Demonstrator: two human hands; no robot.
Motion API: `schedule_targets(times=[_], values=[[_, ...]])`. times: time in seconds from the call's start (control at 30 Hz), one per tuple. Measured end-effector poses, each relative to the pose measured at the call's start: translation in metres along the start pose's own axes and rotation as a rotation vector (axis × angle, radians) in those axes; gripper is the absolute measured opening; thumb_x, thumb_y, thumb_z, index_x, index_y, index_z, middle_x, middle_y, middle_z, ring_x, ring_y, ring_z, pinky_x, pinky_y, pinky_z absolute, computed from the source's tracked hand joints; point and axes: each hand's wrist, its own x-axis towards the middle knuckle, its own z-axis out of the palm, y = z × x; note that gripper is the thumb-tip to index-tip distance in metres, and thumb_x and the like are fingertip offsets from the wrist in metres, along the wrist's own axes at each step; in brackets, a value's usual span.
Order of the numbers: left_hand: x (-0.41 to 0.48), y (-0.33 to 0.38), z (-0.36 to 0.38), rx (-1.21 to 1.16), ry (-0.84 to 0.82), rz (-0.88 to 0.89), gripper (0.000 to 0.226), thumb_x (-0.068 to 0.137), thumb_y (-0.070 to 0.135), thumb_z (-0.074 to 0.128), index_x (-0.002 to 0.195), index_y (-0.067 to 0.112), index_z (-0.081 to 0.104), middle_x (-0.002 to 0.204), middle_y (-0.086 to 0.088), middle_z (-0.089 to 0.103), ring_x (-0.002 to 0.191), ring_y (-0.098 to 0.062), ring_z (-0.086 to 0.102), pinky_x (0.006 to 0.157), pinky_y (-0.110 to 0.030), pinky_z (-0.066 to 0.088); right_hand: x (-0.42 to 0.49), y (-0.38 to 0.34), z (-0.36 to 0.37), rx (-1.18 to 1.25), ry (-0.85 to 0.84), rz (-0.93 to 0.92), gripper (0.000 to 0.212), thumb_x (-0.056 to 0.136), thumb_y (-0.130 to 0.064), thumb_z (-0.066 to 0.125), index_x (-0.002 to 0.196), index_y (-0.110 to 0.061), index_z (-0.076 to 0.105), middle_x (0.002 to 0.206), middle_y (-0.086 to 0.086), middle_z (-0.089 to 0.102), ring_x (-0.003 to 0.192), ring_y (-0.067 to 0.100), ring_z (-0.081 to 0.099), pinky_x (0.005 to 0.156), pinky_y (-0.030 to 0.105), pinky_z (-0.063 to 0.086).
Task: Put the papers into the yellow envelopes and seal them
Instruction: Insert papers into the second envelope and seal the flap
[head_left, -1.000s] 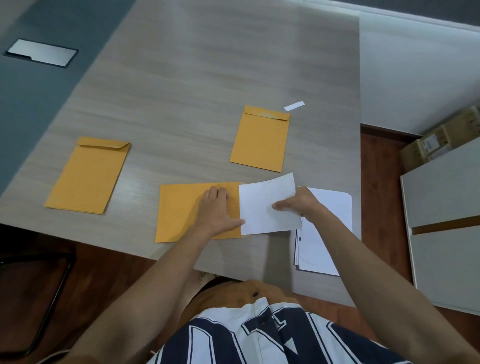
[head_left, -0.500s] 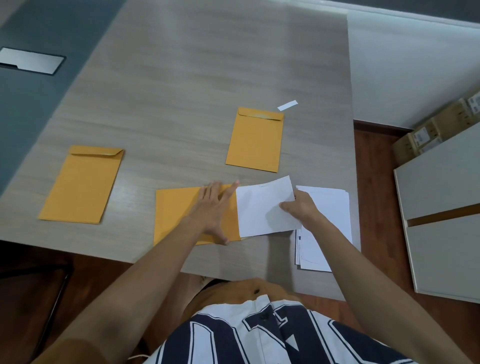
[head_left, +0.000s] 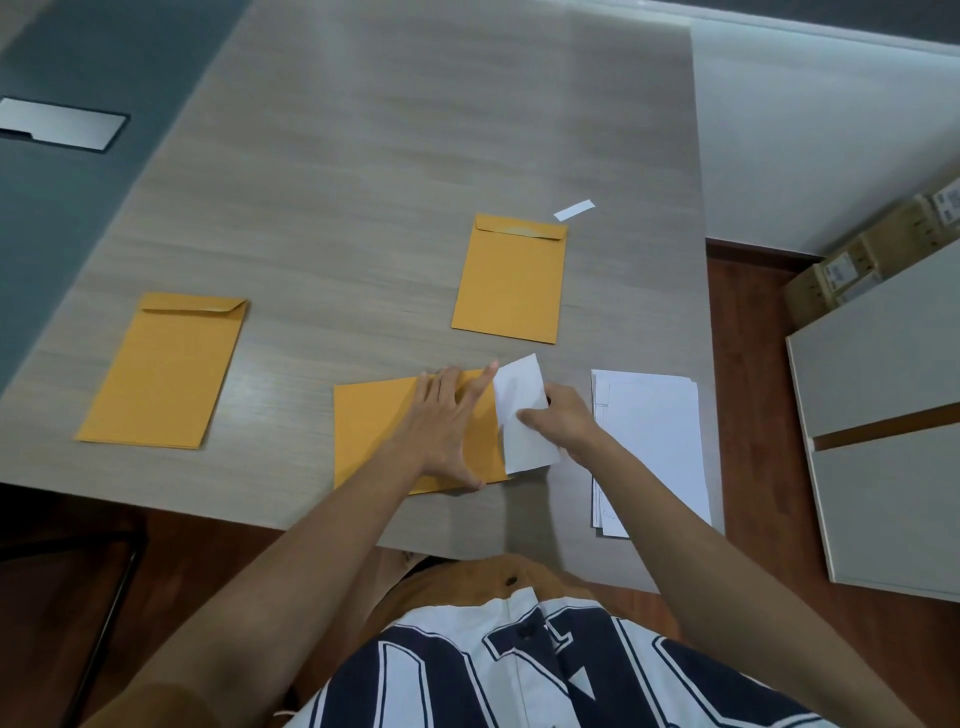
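Observation:
A yellow envelope (head_left: 374, 436) lies sideways near the table's front edge, its mouth facing right. My left hand (head_left: 449, 423) rests flat on it with fingers spread, pinning it down. My right hand (head_left: 558, 418) grips a white paper (head_left: 519, 410) whose left part sits inside the envelope's mouth; only a narrow strip still shows. A stack of white papers (head_left: 649, 441) lies just right of my right hand. Two more yellow envelopes lie flat with flaps folded down: one (head_left: 166, 369) at the left, one (head_left: 511, 280) behind the hands.
A small white strip (head_left: 574, 210) lies beyond the far envelope. The wooden table (head_left: 363, 182) ends just right of the paper stack. White cabinets (head_left: 883, 415) and cardboard boxes (head_left: 872, 254) stand on the right. A metal floor plate (head_left: 57, 124) sits far left.
My right hand has pushed the white paper leftward, deeper into the envelope, so much less of it shows. My left hand has spread flat over the envelope.

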Motion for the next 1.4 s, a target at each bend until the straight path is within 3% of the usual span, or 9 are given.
schedule_targets(times=[0.17,0.43,0.57,0.67,0.83,1.17,1.27,1.4], values=[[-0.002,0.004,-0.006,-0.028,-0.005,-0.024,0.152,0.041,0.075,0.073,0.150,0.030,-0.023,0.145,-0.016,0.027,0.138,-0.033,0.023,0.114,-0.059,0.018,0.002,0.004,-0.016,0.044,0.023,0.073,0.015,0.087,-0.012,0.059,0.099,-0.012,0.069,0.096,0.004,0.068,0.090,0.024,0.064,0.067,0.032,0.050],[0.003,0.018,-0.010,-0.022,0.044,0.003,0.153,0.038,0.077,0.073,0.152,0.029,-0.020,0.141,-0.017,0.032,0.132,-0.032,0.031,0.106,-0.051,0.031,0.001,0.000,-0.007,0.052,-0.036,0.042,0.012,0.085,-0.019,0.071,0.094,-0.012,0.072,0.096,0.008,0.071,0.092,0.025,0.067,0.080,0.042,0.057],[0.001,0.015,-0.010,-0.024,0.052,-0.001,0.152,0.039,0.079,0.070,0.152,0.028,-0.019,0.141,-0.016,0.032,0.132,-0.032,0.031,0.107,-0.052,0.030,-0.003,-0.004,-0.018,0.112,-0.073,0.082,0.008,0.087,-0.010,0.069,0.093,-0.004,0.070,0.087,0.009,0.068,0.076,0.019,0.067,0.061,0.028,0.057],[0.000,0.016,-0.011,-0.013,0.069,0.011,0.152,0.039,0.079,0.069,0.152,0.027,-0.018,0.139,-0.016,0.033,0.130,-0.031,0.033,0.106,-0.051,0.032,-0.008,-0.007,-0.022,0.133,-0.078,0.099,0.004,0.087,-0.004,0.069,0.090,-0.003,0.066,0.085,0.012,0.067,0.069,0.019,0.068,0.054,0.025,0.056],[0.001,0.020,-0.014,-0.015,0.085,0.024,0.151,0.040,0.078,0.070,0.153,0.027,-0.017,0.136,-0.015,0.036,0.127,-0.030,0.035,0.104,-0.050,0.034,-0.010,-0.013,-0.010,0.123,-0.124,0.099,0.011,0.086,-0.004,0.070,0.095,0.002,0.067,0.079,0.012,0.065,0.066,0.021,0.067,0.057,0.029,0.058],[-0.004,0.019,-0.014,-0.018,0.108,0.026,0.152,0.040,0.077,0.071,0.152,0.027,-0.018,0.136,-0.017,0.038,0.127,-0.031,0.036,0.104,-0.048,0.035,-0.004,-0.017,-0.013,0.114,-0.234,0.140,0.015,0.088,0.002,0.066,0.102,0.002,0.066,0.088,0.020,0.071,0.071,0.027,0.072,0.068,0.039,0.063],[-0.003,0.022,-0.013,-0.019,0.111,0.031,0.151,0.040,0.076,0.072,0.153,0.028,-0.017,0.136,-0.017,0.038,0.127,-0.031,0.036,0.104,-0.046,0.035,-0.003,-0.017,-0.008,0.100,-0.249,0.131,0.009,0.091,0.003,0.061,0.094,-0.003,0.067,0.085,0.016,0.069,0.070,0.025,0.070,0.064,0.035,0.063],[-0.005,0.019,-0.009,-0.028,0.104,0.028,0.149,0.042,0.074,0.073,0.153,0.029,-0.017,0.138,-0.017,0.037,0.128,-0.031,0.036,0.105,-0.045,0.034,-0.002,-0.015,0.000,0.087,-0.276,0.125,0.012,0.092,0.002,0.059,0.098,-0.005,0.066,0.089,0.015,0.069,0.075,0.024,0.070,0.064,0.032,0.062]])
